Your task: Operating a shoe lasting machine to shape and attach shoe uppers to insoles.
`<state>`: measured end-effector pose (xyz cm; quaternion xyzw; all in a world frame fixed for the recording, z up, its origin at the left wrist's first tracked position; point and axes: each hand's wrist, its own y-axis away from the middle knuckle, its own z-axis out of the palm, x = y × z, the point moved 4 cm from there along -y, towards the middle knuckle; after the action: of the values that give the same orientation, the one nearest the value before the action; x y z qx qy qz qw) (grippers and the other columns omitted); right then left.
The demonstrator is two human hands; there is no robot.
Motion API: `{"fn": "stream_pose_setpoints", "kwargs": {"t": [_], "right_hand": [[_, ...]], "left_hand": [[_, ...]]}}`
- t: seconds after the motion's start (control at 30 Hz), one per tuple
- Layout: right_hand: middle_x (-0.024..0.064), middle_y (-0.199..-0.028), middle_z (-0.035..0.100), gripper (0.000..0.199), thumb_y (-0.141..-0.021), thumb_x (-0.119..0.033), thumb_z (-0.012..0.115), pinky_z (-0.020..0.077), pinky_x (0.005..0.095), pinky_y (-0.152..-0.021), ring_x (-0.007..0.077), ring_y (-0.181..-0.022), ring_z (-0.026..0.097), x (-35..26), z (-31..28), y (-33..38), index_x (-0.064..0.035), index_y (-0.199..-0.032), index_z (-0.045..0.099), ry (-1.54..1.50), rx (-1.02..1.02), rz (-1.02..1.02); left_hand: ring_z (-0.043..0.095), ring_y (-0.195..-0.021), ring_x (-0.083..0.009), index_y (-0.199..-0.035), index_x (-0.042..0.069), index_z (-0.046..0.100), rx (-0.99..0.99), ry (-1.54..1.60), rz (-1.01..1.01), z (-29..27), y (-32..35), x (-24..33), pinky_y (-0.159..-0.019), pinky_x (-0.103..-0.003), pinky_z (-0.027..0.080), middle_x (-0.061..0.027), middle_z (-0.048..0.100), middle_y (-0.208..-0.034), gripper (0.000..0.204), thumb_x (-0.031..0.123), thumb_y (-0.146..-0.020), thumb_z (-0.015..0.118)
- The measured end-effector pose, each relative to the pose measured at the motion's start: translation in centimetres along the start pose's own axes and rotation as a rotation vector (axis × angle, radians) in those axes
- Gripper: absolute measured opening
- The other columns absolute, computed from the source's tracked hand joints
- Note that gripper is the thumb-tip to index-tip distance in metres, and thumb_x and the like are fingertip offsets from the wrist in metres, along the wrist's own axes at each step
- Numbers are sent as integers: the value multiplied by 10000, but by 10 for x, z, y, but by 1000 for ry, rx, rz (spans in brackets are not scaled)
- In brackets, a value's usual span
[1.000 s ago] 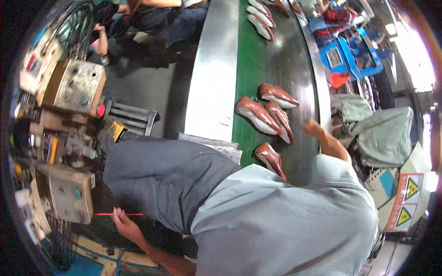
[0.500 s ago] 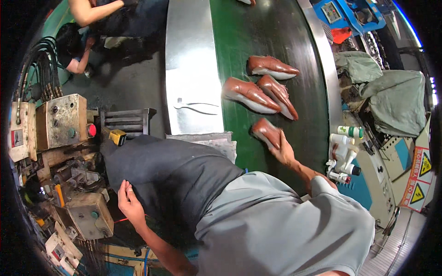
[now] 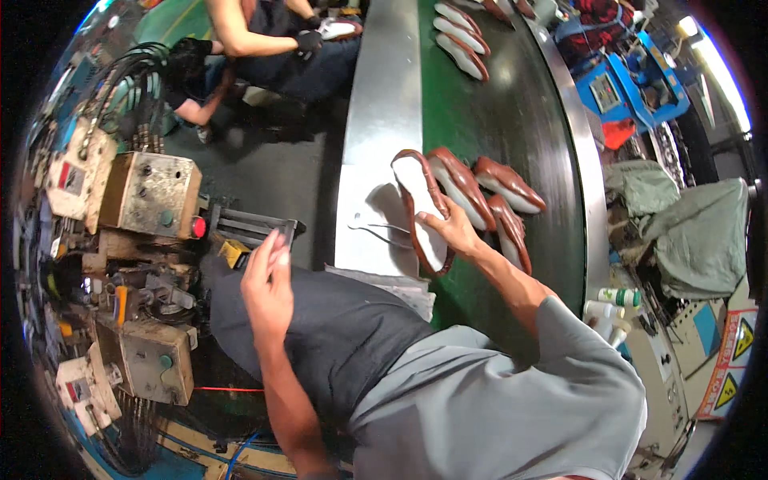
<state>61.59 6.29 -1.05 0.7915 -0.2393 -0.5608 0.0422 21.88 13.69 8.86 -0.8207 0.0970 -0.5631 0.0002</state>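
Brown leather shoe (image 3: 413,192), white underside showing, is gripped in the right hand (image 3: 454,227) over the steel counter (image 3: 379,104)'s edge. From it, similar shoes (image 3: 512,186) lie at three o'clock; the left hand (image 3: 269,294), empty, fingers extended, is at eight.

Warning placard (image 3: 730,364), orange and white; two yellow triangles (image 3: 744,339), the lower bearing a lightning bolt (image 3: 726,391); beige cabinet (image 3: 686,340), right edge.

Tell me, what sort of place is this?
Probably a shoe factory: several white-soled brown shoes lie on what looks like a green conveyor belt, and grimy control boxes with hoses nearby suggest industrial machinery.
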Motion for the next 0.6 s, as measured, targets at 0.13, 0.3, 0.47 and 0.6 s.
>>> {"fn": "stream_pose_setpoints", "kwargs": {"t": [0.13, 0.3, 0.47, 0.6], "right_hand": [[221, -1424, 663, 903, -935, -416, 834, 500, 391, -1132, 280, -1298, 647, -122, 80, 23, 80, -1580, 443, 30, -290, -67], [214, -1483, 640, 892, -933, -399, 836, 472, 405, -1179, 286, -1379, 611, -178, 178, 56, 40, -1603, 443, 52, -704, -273], [218, -1486, 636, 925, -922, -440, 845, 468, 370, -1179, 289, -1375, 614, -153, 249, 73, 31, -1611, 446, 159, -894, -385], [214, -1347, 712, 916, -918, -518, 825, 539, 383, -1064, 283, -1213, 690, -143, 277, 89, -2, -1599, 493, 294, -1088, -245]], "left_hand": [[545, -1439, -261, -1604, 83, 503, -47, 110, 144, 3, -52, 46, -1114, -407, 533, -124, 491, -1614, 587, 109, -1050, 694], [704, -1175, -362, -1307, 12, 719, 35, -182, 340, -78, -55, 20, -989, -393, 562, -193, 716, -1258, 322, 34, -986, 700], [735, -1056, -326, -1195, -5, 769, 39, -352, 235, -142, 19, -11, -929, -364, 578, -177, 739, -1106, 246, -27, -968, 679], [696, -869, -452, -1073, 78, 774, 209, -549, 122, -150, 62, -36, -740, -518, 555, -192, 690, -926, 130, 133, -989, 692]]}}
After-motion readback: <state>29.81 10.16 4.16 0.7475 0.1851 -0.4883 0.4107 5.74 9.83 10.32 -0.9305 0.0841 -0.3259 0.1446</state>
